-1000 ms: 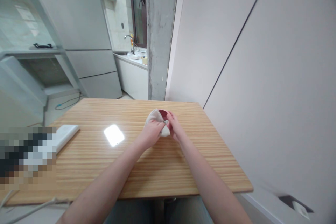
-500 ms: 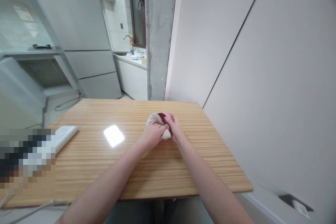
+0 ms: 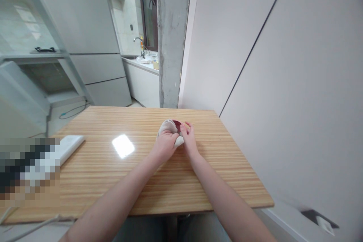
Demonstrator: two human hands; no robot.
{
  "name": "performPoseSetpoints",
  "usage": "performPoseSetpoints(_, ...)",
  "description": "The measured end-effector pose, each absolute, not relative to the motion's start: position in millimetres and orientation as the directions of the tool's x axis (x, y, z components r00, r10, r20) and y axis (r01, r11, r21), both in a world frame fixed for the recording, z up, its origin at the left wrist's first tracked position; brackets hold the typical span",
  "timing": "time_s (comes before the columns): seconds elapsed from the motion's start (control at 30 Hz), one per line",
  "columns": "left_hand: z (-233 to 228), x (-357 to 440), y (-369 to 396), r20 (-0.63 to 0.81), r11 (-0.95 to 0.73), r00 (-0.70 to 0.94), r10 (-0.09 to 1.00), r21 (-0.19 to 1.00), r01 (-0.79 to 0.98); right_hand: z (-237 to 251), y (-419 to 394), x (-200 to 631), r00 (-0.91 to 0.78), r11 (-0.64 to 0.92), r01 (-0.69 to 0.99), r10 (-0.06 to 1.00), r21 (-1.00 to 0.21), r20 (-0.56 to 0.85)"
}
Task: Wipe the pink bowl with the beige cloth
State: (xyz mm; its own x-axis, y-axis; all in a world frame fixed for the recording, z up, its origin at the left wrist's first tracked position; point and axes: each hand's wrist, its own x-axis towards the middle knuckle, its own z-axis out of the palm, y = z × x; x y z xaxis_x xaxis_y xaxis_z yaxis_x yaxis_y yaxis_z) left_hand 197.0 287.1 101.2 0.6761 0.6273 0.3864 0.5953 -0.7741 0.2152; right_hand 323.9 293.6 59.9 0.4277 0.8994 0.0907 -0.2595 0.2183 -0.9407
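Both my hands meet over the far middle of a wooden table [image 3: 170, 181]. My left hand [image 3: 165, 143] grips a small beige cloth [image 3: 167, 125] bunched around a dark red object [image 3: 177, 123], of which only a small part shows. My right hand [image 3: 189, 139] pinches the cloth and the red object from the right side. The bundle sits just above or on the tabletop; I cannot tell which.
A white flat device [image 3: 68, 146] lies at the table's left, next to a blurred-out area. A white cable [image 3: 34, 224] runs off the near left corner. A plain wall stands right; a concrete pillar [image 3: 172, 38], fridge [image 3: 82, 34] and kitchen counter [image 3: 141, 66] lie beyond.
My right hand has shifted a little along the bundle and its fingers have regripped. The cloth covers more of the red object than a second ago. My left hand stays put.
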Motion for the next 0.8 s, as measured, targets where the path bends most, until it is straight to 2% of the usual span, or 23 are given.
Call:
performPoseSetpoints(0.1, 103, 200, 283, 0.377, -0.719, 0.614, 0.693, 0.3, 0.627, 58, 293, 320, 0.399, 0.236, -0.285, 0.911, -0.929, 0.109)
performPoseSetpoints(0.17, 103, 199, 282, 0.376, -0.741, 0.639, 0.671, 0.326, 0.587, 59, 294, 322, 0.414, 0.241, -0.245, 0.902, -0.939, 0.123)
performPoseSetpoints(0.27, 101, 194, 285, 0.414, -0.798, 0.685, 0.6, 0.251, 0.548, 60, 296, 330, 0.47, 0.241, -0.169, 0.872, -0.956, 0.137)
performPoseSetpoints(0.4, 96, 190, 293, 0.399, -0.79, 0.694, 0.599, 0.152, 0.594, 60, 296, 335, 0.498, 0.231, -0.139, 0.857, -0.963, 0.134)
performPoseSetpoints(0.57, 94, 195, 294, 0.287, -0.781, 0.73, 0.621, 0.145, 0.607, 59, 295, 329, 0.483, 0.239, -0.16, 0.865, -0.958, 0.135)
performPoseSetpoints(0.8, 93, 196, 292, 0.367, -0.808, 0.723, 0.585, 0.179, 0.562, 62, 295, 328, 0.48, 0.223, -0.238, 0.873, -0.945, 0.085)
